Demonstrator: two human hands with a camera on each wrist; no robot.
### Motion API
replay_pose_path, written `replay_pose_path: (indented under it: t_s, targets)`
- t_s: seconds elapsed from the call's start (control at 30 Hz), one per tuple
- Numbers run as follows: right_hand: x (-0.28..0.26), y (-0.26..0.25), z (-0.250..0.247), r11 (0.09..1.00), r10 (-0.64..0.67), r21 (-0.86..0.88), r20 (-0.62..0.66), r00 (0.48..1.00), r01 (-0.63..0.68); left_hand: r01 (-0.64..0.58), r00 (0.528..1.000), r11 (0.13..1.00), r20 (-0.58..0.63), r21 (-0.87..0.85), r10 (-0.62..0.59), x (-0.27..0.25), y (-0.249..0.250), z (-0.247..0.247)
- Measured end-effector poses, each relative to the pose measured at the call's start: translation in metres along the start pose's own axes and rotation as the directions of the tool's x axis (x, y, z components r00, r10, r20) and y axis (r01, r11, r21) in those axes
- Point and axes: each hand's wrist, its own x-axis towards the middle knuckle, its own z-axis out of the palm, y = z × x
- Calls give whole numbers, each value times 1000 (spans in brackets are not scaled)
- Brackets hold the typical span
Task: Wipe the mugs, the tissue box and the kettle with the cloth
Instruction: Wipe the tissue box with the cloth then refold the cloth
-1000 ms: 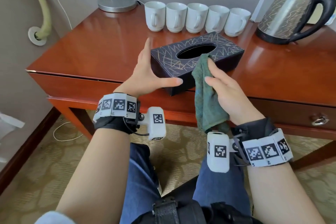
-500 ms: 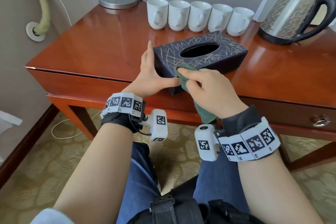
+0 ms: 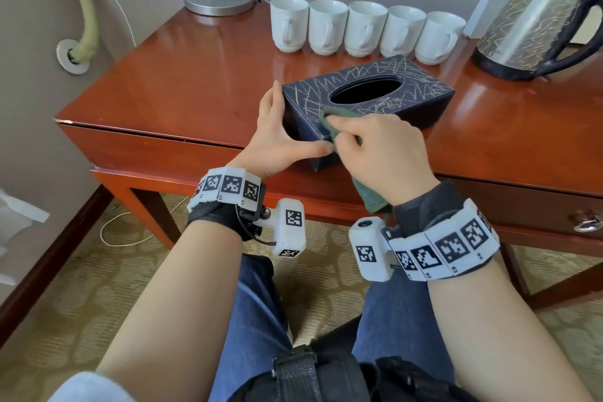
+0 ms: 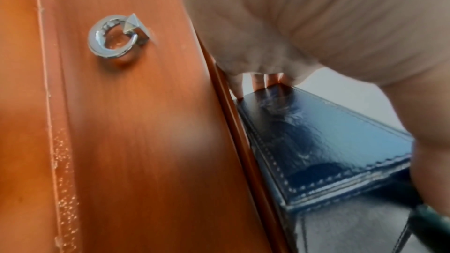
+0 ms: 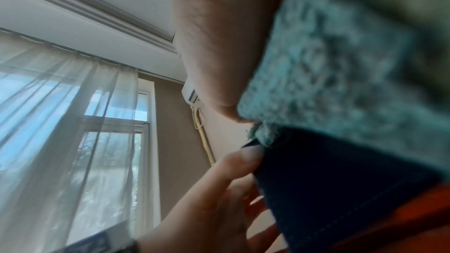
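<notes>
The dark tissue box (image 3: 424, 91) with gold scribbles lies near the front edge of the wooden table (image 3: 195, 81). My left hand (image 3: 274, 137) braces its near left corner, with straight fingers along the left end and the thumb along the front side. My right hand (image 3: 359, 137) grips the green cloth (image 3: 339, 116) and presses it on the box's top near that corner; the cloth's tail hangs down by my wrist. In the right wrist view the cloth (image 5: 328, 64) covers the box edge (image 5: 328, 180). Several white mugs (image 3: 365, 28) stand in a row behind, and the steel kettle (image 3: 528, 29) stands at the back right.
A lamp base (image 3: 217, 2) with cables sits at the table's back left. A drawer with a ring pull (image 3: 587, 222) is below the front edge on the right, and another ring pull (image 4: 114, 37) shows in the left wrist view. My knees are under the table front.
My right hand brought the cloth down from in front of the box onto its top left corner and rubs there. My left hand kept bracing the box.
</notes>
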Motion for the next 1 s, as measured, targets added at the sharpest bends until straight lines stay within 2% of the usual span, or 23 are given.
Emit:
replay_pose_path:
  t_s: [0.1,0.23,0.33,0.43,0.57,0.7,0.77,0.87,1.0]
  targets:
    - [-5,13,-1,997,76,14,-58,995,-75,1,1000,1000,14,8,-1,0,-1,0]
    - [-20,-1,6,998,-33,59,-85,996,38,-7,1000,1000,14,7,6,0,-1,0]
    - [-10,-15,6,998,-60,35,-35,998,61,-16,1000,1000,9,8,16,0,0,0]
    - [7,-11,-4,999,33,4,55,998,-33,-13,1000,1000,14,-5,13,0,-1,-1]
    - [1,10,-13,985,169,34,14,986,-169,-12,1000,1000,11,14,11,0,-1,1]
    - [-16,-5,2,999,25,43,-45,999,-23,-23,1000,999,-5,22,23,-1,0,2]
    - [-11,-14,4,998,6,68,-49,999,-3,-27,1000,1000,-4,13,27,-1,1,2]
    - [8,-4,-3,990,126,57,16,992,-127,-18,1000,1000,-4,4,18,-1,-1,1]
    - [6,14,-13,964,262,52,-4,965,-261,-14,1000,1000,18,10,14,0,-1,1]
